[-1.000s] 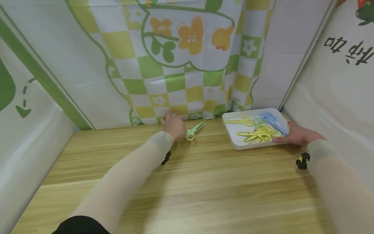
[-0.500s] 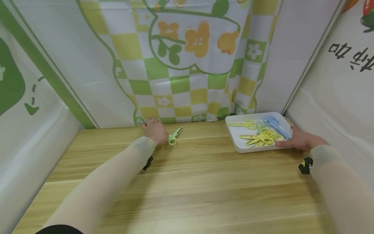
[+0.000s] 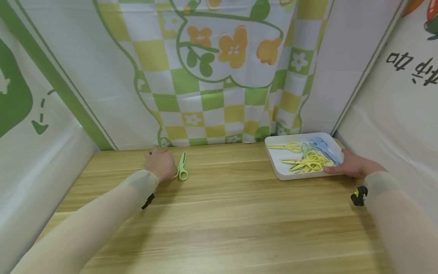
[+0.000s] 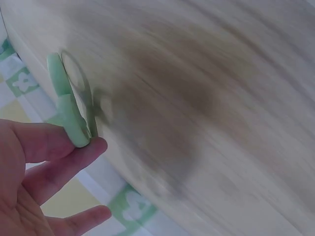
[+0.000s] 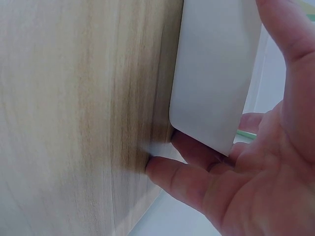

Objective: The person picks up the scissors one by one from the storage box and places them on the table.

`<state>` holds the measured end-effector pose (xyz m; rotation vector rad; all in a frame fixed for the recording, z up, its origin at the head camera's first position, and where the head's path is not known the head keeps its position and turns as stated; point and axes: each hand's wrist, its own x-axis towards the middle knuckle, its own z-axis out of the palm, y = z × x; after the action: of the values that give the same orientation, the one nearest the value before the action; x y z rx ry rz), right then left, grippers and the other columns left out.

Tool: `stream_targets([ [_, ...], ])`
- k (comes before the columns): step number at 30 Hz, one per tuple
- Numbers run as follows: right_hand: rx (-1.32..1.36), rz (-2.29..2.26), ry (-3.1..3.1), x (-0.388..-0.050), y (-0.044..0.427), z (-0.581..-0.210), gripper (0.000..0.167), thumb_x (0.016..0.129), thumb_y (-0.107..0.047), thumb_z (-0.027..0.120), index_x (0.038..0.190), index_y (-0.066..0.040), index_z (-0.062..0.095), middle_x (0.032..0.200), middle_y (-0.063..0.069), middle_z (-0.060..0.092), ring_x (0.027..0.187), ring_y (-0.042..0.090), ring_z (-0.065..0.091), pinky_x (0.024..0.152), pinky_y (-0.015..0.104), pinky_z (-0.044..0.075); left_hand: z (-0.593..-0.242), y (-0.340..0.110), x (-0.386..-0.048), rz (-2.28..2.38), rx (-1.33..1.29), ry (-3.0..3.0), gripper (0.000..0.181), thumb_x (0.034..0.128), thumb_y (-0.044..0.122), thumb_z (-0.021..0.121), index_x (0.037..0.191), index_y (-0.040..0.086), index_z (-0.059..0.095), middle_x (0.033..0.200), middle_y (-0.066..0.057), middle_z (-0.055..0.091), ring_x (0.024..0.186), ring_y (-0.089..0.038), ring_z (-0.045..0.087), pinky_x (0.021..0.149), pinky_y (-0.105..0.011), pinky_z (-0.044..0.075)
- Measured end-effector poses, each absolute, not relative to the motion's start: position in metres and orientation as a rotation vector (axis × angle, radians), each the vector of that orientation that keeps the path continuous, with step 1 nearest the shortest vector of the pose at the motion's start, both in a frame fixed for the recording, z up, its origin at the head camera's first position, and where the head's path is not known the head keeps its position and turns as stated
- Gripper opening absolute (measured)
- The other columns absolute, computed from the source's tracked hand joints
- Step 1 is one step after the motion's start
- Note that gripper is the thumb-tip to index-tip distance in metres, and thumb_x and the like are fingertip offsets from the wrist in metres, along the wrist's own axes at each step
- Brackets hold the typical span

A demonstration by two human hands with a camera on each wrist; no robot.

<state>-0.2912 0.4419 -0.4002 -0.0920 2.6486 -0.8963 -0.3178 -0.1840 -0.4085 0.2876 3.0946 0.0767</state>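
What has just changed on my feed is the left side: the left hand (image 3: 160, 164) has carried the pale green scissors (image 3: 182, 167) further left across the desk (image 3: 219, 220), and they now sit left of centre in the frame, well apart from the white tray (image 3: 275, 155). For the work, I judge that this pair is being set out separately while the rest stay in the tray. The left wrist view shows me the thumb and a finger pinched on the green handle; whether the scissors touch the desk, I cannot tell. The right hand (image 3: 357, 165) holds the tray's near corner at the right of the frame, thumb over the rim and fingers round the outside. So both hands are occupied, and far from each other. Against the head view of a second ago, the green pair was nearer the middle with its blades slanting to the upper right; now they point almost straight up the frame. The tray has barely shifted in my picture, no more than the scene around it, and the yellow scissors (image 3: 294, 161) and blue scissors (image 3: 327, 151) lie in it as they did. The checked curtain (image 3: 212, 99) hangs behind, at upper centre.
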Motion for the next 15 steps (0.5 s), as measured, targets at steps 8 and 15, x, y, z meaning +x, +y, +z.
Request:
stream_targets([
  [8,-0.084,-0.892,2.656,-0.290,0.442,-0.402,0.112,0.088,-0.040,0.076,0.142,0.024,0.002,0.141,0.047,0.016,0.126,0.057,0.025,0.105,0.070,0.017,-0.404,-0.214,-0.308,-0.053,0.262,3.061,0.023,0.0816,0.014,0.056,0.058,0.015,0.057,0.125,-0.026,0.058,0.124,-0.051,0.031,0.092,-0.066,0.026],
  [15,-0.096,-0.899,2.668,-0.290,0.442,-0.402,0.110,0.088,-0.038,0.076,0.142,0.024,0.003,0.139,0.046,0.018,0.124,0.056,0.027,0.105,0.069,0.019,-0.399,-0.231,-0.299,-0.091,0.237,3.016,0.015,0.0816,0.012,0.056,0.067,0.013,0.057,0.099,-0.018,0.059,0.110,-0.048,0.039,0.092,-0.066,0.027],
])
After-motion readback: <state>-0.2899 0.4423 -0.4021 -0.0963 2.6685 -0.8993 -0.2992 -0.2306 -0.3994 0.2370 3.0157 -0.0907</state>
